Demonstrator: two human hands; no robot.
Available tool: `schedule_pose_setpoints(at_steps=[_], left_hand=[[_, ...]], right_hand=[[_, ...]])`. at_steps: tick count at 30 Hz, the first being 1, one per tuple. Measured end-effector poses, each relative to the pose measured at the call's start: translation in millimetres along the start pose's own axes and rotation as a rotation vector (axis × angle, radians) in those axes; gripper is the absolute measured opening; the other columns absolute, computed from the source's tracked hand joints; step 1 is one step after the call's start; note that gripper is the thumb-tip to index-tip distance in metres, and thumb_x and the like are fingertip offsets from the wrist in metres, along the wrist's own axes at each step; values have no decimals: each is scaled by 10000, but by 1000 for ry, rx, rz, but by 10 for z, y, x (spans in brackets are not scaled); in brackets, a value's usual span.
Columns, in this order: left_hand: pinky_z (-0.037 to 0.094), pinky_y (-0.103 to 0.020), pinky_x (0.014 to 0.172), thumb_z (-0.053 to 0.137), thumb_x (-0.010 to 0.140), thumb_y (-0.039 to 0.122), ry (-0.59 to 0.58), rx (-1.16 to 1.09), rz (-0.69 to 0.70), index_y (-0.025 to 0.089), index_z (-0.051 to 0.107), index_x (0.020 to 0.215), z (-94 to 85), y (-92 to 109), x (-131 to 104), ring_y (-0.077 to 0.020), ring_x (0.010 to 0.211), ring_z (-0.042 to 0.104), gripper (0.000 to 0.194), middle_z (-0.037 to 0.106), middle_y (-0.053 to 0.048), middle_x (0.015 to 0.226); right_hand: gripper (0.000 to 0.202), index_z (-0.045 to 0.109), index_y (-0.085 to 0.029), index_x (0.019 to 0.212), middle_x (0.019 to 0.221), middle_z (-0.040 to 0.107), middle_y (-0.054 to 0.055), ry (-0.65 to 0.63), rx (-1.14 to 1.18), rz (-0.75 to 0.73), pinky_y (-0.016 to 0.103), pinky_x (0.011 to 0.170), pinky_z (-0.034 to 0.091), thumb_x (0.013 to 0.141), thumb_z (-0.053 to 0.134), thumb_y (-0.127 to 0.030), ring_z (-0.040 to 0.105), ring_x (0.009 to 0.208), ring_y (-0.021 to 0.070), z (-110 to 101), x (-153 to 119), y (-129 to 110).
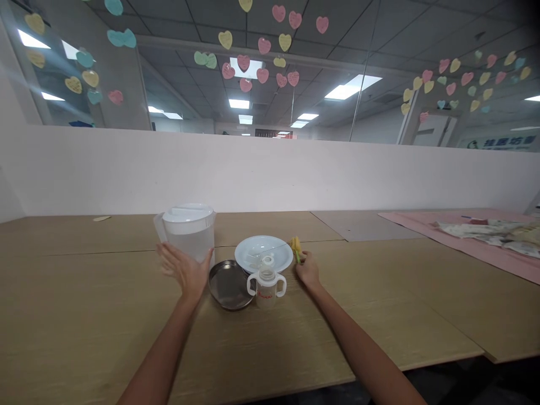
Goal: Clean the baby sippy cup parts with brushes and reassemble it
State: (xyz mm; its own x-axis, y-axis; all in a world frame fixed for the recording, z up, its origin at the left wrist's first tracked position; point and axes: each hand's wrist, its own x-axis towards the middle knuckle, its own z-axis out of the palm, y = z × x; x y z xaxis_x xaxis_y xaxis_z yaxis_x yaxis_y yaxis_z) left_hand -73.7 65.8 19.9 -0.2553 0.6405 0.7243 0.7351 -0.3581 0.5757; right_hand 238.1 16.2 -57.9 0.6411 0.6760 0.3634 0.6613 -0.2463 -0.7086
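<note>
Head view looks down on a wooden table (84, 315), where the right hand (309, 270) is closed around the green handle of a small brush (296, 246) with a yellow sponge tip, held tip-up just right of a white plate. That plate (253, 247) is round and shallow, and its near edge overlaps a round metal dish (228, 287) lying flat to its lower left. In front of both stands a small clear baby cup (266, 286) with two white loop handles, a white spout top and red lettering on its side; neither hand touches it. To the left stands a tall frosted plastic jug (188, 232) with a white lid, upright. The left hand (185, 270) is spread wide open, fingers blurred, right at the near side of the jug; whether it touches it cannot be told. Far off to the right a pink cloth (464, 236) covers part of the table, with crumpled wrappers on it. A low white wall (270, 174) runs behind the table.
</note>
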Motion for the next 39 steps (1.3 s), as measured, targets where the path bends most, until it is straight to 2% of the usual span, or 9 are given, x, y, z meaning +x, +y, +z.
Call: schedule_pose_setpoints(at_steps=[2,6,8,11,17,26,31,35,39], left_hand=[[150,-591,1058,535,767,542,41,16,166,40,-46,1415,37,141,-111,-386,1371,47,1006,54,-276,1479],[180,-475,1085,382,884,449,-367,-46,593,199,349,1353,217,327,-366,-271,1333,284,532,397,-117,1405],[205,-465,1071,298,926,385,-540,-45,664,245,442,1291,315,345,-460,-237,1301,349,416,472,-70,1359],[218,-468,1058,288,935,375,-662,-31,706,254,465,1273,404,317,-522,-225,1268,395,400,504,-56,1334],[218,-450,1055,318,928,366,-679,-11,739,240,517,1219,396,308,-503,-223,1214,443,375,594,-61,1219],[307,-435,967,376,900,332,-672,-30,757,222,593,1096,316,381,-482,-228,1005,502,312,603,-70,1011],[335,-431,923,409,882,349,-648,-47,749,203,596,1028,279,394,-464,-246,987,491,278,577,-86,1020],[363,-421,891,419,869,401,-671,-108,685,187,554,1023,286,376,-473,-253,998,504,296,576,-93,1043],[352,-417,927,476,839,414,-649,-242,526,198,516,1026,300,363,-493,-235,1016,516,288,594,-68,1038]], right_hand=[[474,485,-134,1156,885,659,91,6,16,6,273,622,416,682,474,-129,622,788,220,11,11,11],[484,486,-141,1160,887,662,81,-6,41,23,272,634,420,676,481,-132,623,799,219,17,18,12],[495,484,-140,1168,902,663,83,-10,53,33,278,646,421,673,479,-126,623,816,223,16,19,10],[510,481,-138,1175,924,662,90,-18,65,36,279,654,422,666,484,-122,623,835,228,20,19,7],[506,485,-152,1170,949,660,87,-7,68,18,271,640,423,664,493,-137,622,829,222,30,11,-4],[517,489,-162,1171,951,655,84,4,88,36,275,653,428,655,491,-136,614,832,216,40,7,1],[537,475,-139,1183,972,653,103,1,121,41,289,690,439,647,491,-119,615,852,223,51,27,15],[538,462,-128,1185,982,658,106,29,231,76,293,729,447,647,477,-117,620,879,220,62,52,32],[502,453,-120,1181,1013,648,125,74,279,127,291,723,459,680,456,-150,629,885,214,95,84,56]])
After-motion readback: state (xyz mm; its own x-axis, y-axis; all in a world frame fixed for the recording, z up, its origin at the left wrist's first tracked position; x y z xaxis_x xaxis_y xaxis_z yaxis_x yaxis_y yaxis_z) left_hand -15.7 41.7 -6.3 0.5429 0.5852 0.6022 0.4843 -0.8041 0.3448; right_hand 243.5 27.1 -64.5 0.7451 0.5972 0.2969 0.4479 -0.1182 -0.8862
